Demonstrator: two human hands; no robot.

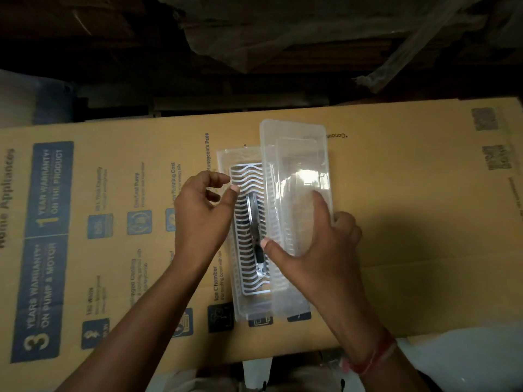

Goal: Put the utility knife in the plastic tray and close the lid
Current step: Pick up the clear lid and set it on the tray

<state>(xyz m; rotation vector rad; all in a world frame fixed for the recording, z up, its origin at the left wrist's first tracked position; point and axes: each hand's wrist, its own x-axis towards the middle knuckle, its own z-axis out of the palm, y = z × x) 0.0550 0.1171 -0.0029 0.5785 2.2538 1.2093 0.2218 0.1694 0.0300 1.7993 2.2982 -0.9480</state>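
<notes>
A red thread band [376, 357] circles the right wrist nearest the camera; the right hand [317, 247] grips the clear lid [297, 165], thumb on its left edge, the lid half over the plastic tray [226, 157]; the utility knife [254, 227] lies inside on the white wavy grid [243, 171]; the left hand [201, 213] hovers slack-fingered, empty, at the tray's left wall; all on a printed cardboard box [410, 222].

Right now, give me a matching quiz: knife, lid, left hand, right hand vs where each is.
Things:
1. knife
2. lid
3. left hand
4. right hand

Places:
A. gripping the lid
B. lying on the white grid inside the tray
C. open, at the tray's left edge
D. partly over the tray, offset to the right

Pairs: 1-B, 2-D, 3-C, 4-A
</notes>
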